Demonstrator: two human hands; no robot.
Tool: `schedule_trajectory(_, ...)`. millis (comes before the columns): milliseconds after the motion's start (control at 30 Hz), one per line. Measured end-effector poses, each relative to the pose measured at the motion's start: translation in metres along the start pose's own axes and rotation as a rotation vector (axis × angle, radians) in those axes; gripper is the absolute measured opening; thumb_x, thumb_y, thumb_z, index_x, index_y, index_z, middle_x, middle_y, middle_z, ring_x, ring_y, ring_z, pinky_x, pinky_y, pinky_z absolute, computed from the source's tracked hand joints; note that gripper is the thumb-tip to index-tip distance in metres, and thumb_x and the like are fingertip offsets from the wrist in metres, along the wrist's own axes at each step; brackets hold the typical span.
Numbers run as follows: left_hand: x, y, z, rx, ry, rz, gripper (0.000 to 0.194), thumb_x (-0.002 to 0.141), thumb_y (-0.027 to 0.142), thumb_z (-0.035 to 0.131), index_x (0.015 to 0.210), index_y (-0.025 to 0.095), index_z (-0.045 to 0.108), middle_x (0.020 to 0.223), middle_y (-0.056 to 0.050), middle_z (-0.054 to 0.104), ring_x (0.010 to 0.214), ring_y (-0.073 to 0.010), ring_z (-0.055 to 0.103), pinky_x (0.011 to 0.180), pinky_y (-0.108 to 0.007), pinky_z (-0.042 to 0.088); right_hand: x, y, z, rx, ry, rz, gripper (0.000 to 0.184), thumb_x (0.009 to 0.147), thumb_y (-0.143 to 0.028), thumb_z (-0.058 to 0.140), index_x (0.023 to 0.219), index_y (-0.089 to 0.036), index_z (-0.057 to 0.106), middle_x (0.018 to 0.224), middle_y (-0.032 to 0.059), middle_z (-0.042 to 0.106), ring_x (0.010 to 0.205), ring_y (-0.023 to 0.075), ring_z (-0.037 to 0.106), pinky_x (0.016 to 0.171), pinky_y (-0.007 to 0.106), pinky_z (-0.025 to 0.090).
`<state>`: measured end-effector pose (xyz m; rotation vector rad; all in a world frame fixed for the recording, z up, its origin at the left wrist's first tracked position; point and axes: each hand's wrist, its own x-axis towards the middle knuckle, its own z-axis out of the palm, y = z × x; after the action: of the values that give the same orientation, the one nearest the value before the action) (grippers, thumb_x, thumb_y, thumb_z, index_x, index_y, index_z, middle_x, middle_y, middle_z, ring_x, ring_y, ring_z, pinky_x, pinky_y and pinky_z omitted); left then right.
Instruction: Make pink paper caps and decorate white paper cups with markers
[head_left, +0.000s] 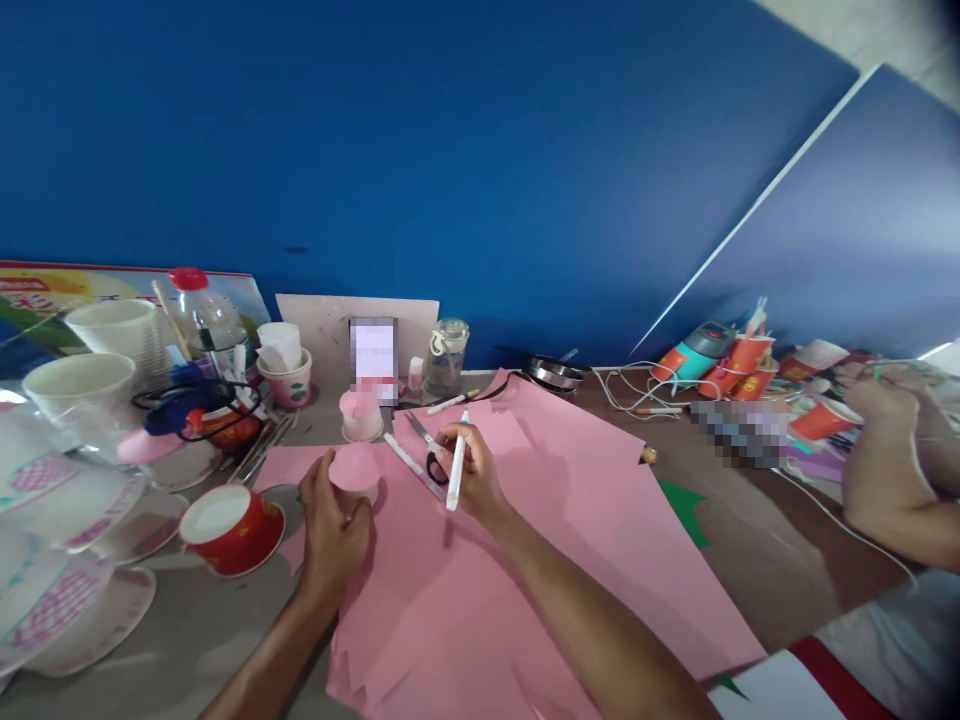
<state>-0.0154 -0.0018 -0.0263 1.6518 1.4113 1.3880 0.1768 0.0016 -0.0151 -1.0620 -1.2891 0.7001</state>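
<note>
My left hand [334,535] is wrapped round a small paper cup whose top is a pink paper disc [355,468]. In my right hand [474,465] is a white marker [455,475], held between the fingers with its teal tip pointing up and away. Under both hands spread large pink paper sheets [570,500]. Scissors [424,435] with dark handles lie just left of my right hand, partly hidden by it. Another white marker [405,455] rests on the paper beside them. Behind my left hand stands a second cup with a pink top [361,415].
A red paper cup [236,530] lies tilted left of my left hand. Stacked white cups [120,335] and a bottle [199,310] crowd the left. A phone [374,355] and a glass jar [448,355] stand behind. At right are cables [630,390] and another person's arm [885,470].
</note>
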Motion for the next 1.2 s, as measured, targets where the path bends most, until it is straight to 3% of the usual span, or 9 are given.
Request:
schedule_trajectory(167,0.0,0.0,0.0,-0.048,0.017,-0.092,0.074,0.072,0.016,0.059,0.14,0.024,0.031,0.141,-0.013,0.033,0.136,-0.0321,0.028,0.114,-0.049,0.019,-0.002,-0.007,0.006,0.205,-0.034,0.095,0.021,0.08,-0.03,0.062,0.098,-0.022,0.053,0.089,0.0003,0.057,0.058,0.0081,0.049,0.05,0.021,0.041)
schedule_trajectory(333,0.001,-0.002,0.001,-0.125,0.026,-0.148,0.077,0.07,0.015,0.061,0.14,0.027,0.031,0.142,-0.011,0.032,0.136,-0.031,0.028,0.115,-0.047,0.019,-0.001,-0.008,0.008,0.275,-0.019,0.108,0.021,0.079,-0.028,0.062,0.097,-0.022,0.053,0.087,0.0002,0.056,0.059,0.0083,0.05,0.05,0.02,0.04)
schedule_trajectory(400,0.0,0.0,-0.001,-0.072,0.045,-0.072,0.076,0.07,0.015,0.063,0.139,0.025,0.034,0.141,-0.012,0.033,0.136,-0.033,0.027,0.114,-0.048,0.019,-0.001,-0.01,0.008,0.266,-0.019,0.102,0.021,0.078,-0.027,0.061,0.097,-0.023,0.053,0.087,0.0,0.056,0.059,0.0085,0.05,0.05,0.02,0.041)
schedule_trajectory(500,-0.004,0.006,-0.005,0.044,0.105,0.193,0.074,0.071,0.016,0.065,0.139,0.022,0.035,0.138,-0.014,0.036,0.135,-0.0344,0.027,0.113,-0.049,0.022,-0.004,-0.017,0.008,0.185,-0.057,0.049,0.021,0.079,-0.024,0.06,0.098,-0.023,0.053,0.088,0.0011,0.058,0.065,0.0104,0.054,0.055,0.022,0.046)
schedule_trajectory(667,-0.015,0.018,-0.008,0.159,0.121,0.511,0.055,0.077,0.014,0.063,0.129,0.025,0.05,0.121,-0.013,0.049,0.12,-0.033,0.044,0.103,-0.047,0.033,-0.013,-0.029,0.012,-0.012,-0.148,-0.048,0.017,0.081,-0.018,0.053,0.097,-0.022,0.056,0.09,0.0029,0.061,0.073,0.0138,0.058,0.063,0.026,0.049)
schedule_trajectory(767,-0.015,0.02,-0.009,0.186,0.02,0.587,0.035,0.078,0.015,0.063,0.111,0.027,0.063,0.11,-0.011,0.059,0.105,-0.0309,0.054,0.093,-0.045,0.039,-0.016,-0.035,0.013,-0.135,-0.223,-0.158,0.024,0.078,-0.013,0.052,0.101,-0.021,0.058,0.09,0.0035,0.064,0.074,0.0154,0.061,0.066,0.027,0.05)
schedule_trajectory(933,-0.009,0.023,-0.011,0.171,-0.153,0.682,0.029,0.082,0.011,0.055,0.105,0.026,0.064,0.091,-0.008,0.067,0.085,-0.0241,0.059,0.075,-0.038,0.042,-0.018,-0.044,0.011,-0.219,-0.325,-0.34,0.028,0.081,-0.012,0.049,0.106,-0.022,0.058,0.092,0.0048,0.067,0.081,0.0182,0.064,0.075,0.032,0.052)
schedule_trajectory(1200,-0.01,0.029,-0.013,0.186,-0.117,0.686,0.023,0.08,0.014,0.058,0.099,0.025,0.063,0.089,-0.006,0.069,0.081,-0.0242,0.06,0.075,-0.038,0.04,-0.019,-0.046,0.013,-0.126,-0.283,-0.25,0.023,0.084,-0.018,0.054,0.106,-0.023,0.057,0.095,0.0057,0.067,0.082,0.0176,0.065,0.074,0.032,0.053)
